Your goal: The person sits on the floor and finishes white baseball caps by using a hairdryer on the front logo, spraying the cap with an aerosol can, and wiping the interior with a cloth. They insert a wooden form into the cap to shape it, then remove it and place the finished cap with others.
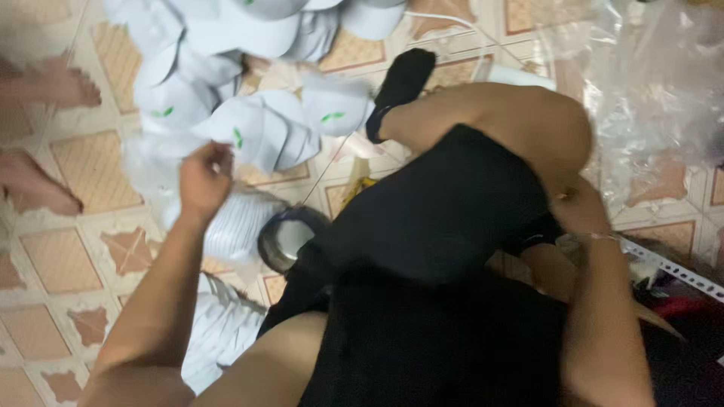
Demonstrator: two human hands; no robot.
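**Seated worker, cap pile on tiled floor**

Patterned floor tiles (pixel 68 169), cream with orange-brown squares, form the work surface; the view is blurred throughout.

Item in hand: the left hand (pixel 204 177) is raised with fingers curled shut against the near edge of a white fabric cap with a small green mark (pixel 253 132). It appears to pinch that cap's edge, though the blur prevents a firm reading of the contact. This cap lies at the front of a loose pile of similar white caps (pixel 219 38), which spreads over the upper middle of the floor, directly ahead of the person.

Right hand (pixel 579 205): positioned low against the person's bent knee (pixel 528 113), beside the hem of the black shorts (pixel 445 218). Whether it is open, closed or holding anything cannot be told (too smeared).

Surroundings: a dark ring-shaped roll (pixel 290 237) lies on the tiles just beside the shorts, with a ribbed white stack (pixel 226 332) under the left forearm. A black sock (pixel 400 87) covers the person's foot near the caps. Crumpled clear plastic sheeting (pixel 648 90) occupies the upper right. A white perforated metal strip (pixel 671 267) lies at the right edge. Another person's bare feet (pixel 41 136) rest at the left edge, well apart from the caps.
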